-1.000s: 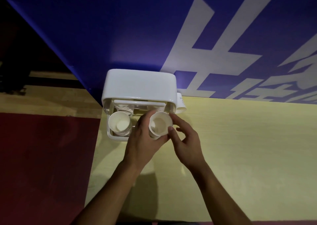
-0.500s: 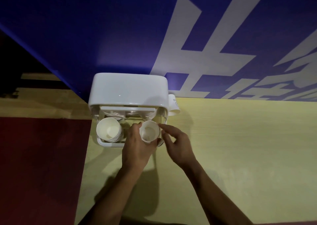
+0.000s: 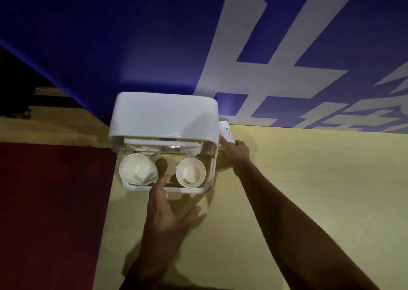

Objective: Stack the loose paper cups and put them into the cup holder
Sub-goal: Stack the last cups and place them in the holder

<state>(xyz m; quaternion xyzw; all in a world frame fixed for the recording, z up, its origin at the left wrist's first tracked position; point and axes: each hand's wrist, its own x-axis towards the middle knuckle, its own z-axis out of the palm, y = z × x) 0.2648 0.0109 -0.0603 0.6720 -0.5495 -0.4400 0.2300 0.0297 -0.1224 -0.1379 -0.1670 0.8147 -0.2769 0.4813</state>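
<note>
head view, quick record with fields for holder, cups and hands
holder: white, on table
left stack: nested cups, upright in holder's left side
right cup: upright in holder's right side
loose cup: upside down, just right of holder
left hand: open, fingertips at holder's front rim
right hand: grips loose cup's lower end
</note>
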